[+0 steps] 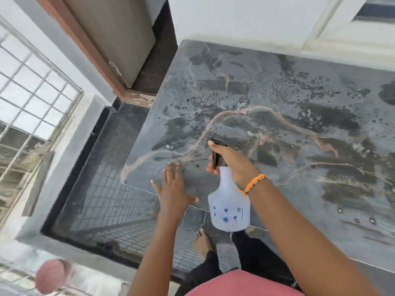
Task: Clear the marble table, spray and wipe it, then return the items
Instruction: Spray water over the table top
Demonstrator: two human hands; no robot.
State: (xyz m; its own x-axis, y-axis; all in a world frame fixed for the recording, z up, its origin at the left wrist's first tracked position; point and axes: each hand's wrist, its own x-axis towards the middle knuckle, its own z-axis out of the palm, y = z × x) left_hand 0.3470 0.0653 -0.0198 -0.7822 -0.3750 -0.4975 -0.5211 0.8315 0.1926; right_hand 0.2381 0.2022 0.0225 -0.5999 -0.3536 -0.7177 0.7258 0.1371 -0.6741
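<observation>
The dark grey marble table [299,133] with tan veins fills the right and centre of the head view. Patches of water droplets lie across its far half. My right hand [232,162] grips the black trigger head of a translucent white spray bottle [229,208] with blue flower prints, held over the table's near left corner, nozzle pointing away from me. My left hand [174,189] rests flat, fingers spread, on the table's near left edge. No items stand on the table.
A doorway with a brown frame [100,50] lies beyond the table's left side. A window with a white grille [32,99] is on the left. Dark tiled floor [102,189] lies below. A pink round object [51,276] sits at the bottom left. My bare foot [203,240] stands near the table.
</observation>
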